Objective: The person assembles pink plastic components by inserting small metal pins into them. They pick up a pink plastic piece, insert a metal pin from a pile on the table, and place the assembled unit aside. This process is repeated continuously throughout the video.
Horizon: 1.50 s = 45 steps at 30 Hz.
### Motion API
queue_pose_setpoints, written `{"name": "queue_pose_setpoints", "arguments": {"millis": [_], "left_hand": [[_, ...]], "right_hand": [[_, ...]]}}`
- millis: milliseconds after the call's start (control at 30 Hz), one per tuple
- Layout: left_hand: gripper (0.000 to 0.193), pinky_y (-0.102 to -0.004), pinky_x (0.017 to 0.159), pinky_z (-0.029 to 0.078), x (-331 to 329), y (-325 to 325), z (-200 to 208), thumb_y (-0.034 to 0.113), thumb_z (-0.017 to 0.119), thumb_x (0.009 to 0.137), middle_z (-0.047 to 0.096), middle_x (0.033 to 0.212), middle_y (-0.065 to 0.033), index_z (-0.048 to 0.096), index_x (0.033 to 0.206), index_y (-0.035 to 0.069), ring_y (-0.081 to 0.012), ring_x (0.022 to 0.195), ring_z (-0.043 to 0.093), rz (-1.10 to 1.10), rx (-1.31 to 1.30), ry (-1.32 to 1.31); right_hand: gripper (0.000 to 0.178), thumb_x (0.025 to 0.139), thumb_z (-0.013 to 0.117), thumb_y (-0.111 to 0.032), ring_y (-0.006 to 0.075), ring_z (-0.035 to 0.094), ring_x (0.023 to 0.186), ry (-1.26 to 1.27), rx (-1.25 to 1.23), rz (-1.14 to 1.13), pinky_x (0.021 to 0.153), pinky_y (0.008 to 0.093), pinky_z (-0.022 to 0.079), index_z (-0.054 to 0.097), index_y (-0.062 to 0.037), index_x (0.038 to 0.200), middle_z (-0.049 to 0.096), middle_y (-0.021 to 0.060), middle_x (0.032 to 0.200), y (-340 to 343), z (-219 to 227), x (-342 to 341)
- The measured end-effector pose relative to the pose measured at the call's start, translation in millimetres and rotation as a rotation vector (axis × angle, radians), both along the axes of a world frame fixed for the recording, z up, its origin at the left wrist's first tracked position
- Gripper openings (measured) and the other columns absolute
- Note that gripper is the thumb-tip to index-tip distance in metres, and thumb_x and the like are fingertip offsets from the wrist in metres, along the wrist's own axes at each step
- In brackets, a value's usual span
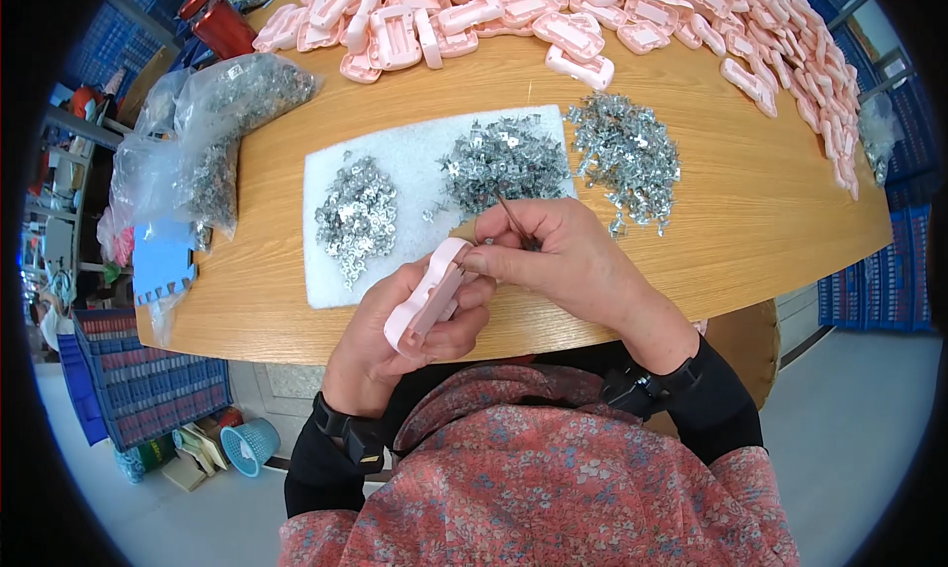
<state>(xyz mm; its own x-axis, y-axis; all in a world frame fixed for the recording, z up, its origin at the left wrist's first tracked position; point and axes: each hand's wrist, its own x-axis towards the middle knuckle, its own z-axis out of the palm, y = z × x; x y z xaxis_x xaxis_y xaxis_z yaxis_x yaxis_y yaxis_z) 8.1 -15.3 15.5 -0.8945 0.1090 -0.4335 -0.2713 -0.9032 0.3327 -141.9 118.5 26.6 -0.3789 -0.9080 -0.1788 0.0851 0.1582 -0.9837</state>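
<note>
My left hand [400, 320] is wrapped round a pink plastic casing [427, 305], which is tilted with its upper end toward my right hand. The thumb and fingers of my right hand [563, 256] are closed at that upper end. A thin dark metal tool like tweezers [512, 219] sticks up out of the right hand's grip. Whether those fingertips also pinch a small metal part is too small to tell. Just beyond my hands lies a white foam sheet [420, 157]. On it are a pile of small shiny metal pieces [357, 211] and a darker pile of metal clips [504, 162].
Another heap of metal clips [627, 157] lies on the wooden table [770, 192] right of the foam. Many pink casings [583, 34] cover the far edge. Plastic bags of metal parts [212, 137] and a red jar [217, 22] stand at left. Blue crates [148, 374] stand below.
</note>
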Motion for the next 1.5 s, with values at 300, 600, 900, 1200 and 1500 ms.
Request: {"name": "queue_pose_setpoints", "arguments": {"millis": [300, 600, 900, 1200, 1500], "left_hand": [[0.036, -0.0241, 0.054, 0.044, -7.0, -11.3, -20.5, 0.026, 0.041, 0.101, 0.056, 0.1, -0.0082, 0.048, 0.129, 0.004, -0.0114, 0.071, 0.055, 0.142, 0.176, 0.327], [0.036, -0.0353, 0.098, 0.046, -17.0, 19.5, -5.9, 0.016, 0.049, 0.103, 0.057, 0.115, -0.0065, 0.041, 0.137, 0.009, -0.0151, 0.109, 0.056, 0.338, -0.688, 0.187], [0.049, -0.0298, 0.097, 0.044, -11.3, -1.6, 15.6, 0.022, 0.049, 0.105, 0.059, 0.116, -0.0061, 0.036, 0.147, 0.002, -0.0135, 0.107, 0.056, -0.543, -0.787, 0.365], [0.064, -0.0302, 0.076, 0.054, 0.6, 1.7, -6.9, 0.051, 0.042, 0.103, 0.064, 0.099, -0.0082, 0.037, 0.15, 0.007, -0.0168, 0.086, 0.064, -0.31, -0.476, 0.12], [0.065, -0.0341, 0.071, 0.056, 6.1, 5.5, -19.8, 0.054, 0.039, 0.102, 0.066, 0.094, -0.0116, 0.041, 0.146, 0.006, -0.0215, 0.08, 0.067, -0.076, -0.437, 0.045]], "right_hand": [[0.022, 0.09, 0.074, -0.012, 0.001, 0.048, 0.07, 0.033, -0.167, -0.086, 0.061, 0.0194, 0.04, 0.058, -0.0034, 0.102, 0.054, -0.0066, 0.08, 22.7, -5.2, 10.2], [0.02, 0.089, 0.069, -0.012, 0.0028, 0.049, 0.068, 0.109, -0.073, -0.14, 0.058, 0.0217, 0.042, 0.057, -0.0023, 0.102, 0.055, -0.0018, 0.075, 43.0, -6.8, 16.2], [0.019, 0.082, 0.075, -0.013, 0.0079, 0.06, 0.072, 0.428, -0.041, 0.237, 0.061, 0.0265, 0.048, 0.063, -0.0046, 0.094, 0.065, 0.002, 0.081, 64.2, -4.3, 8.4], [0.015, 0.087, 0.072, -0.007, 0.007, 0.055, 0.07, 0.622, 0.194, -0.346, 0.064, 0.0236, 0.046, 0.066, -0.0005, 0.099, 0.06, 0.0004, 0.078, 110.6, -15.7, -58.4], [0.012, 0.087, 0.069, -0.002, 0.0061, 0.049, 0.069, 0.773, 0.216, -0.457, 0.062, 0.023, 0.043, 0.065, 0.0014, 0.098, 0.054, -0.0011, 0.077, 101.1, -21.2, -63.8]]}}
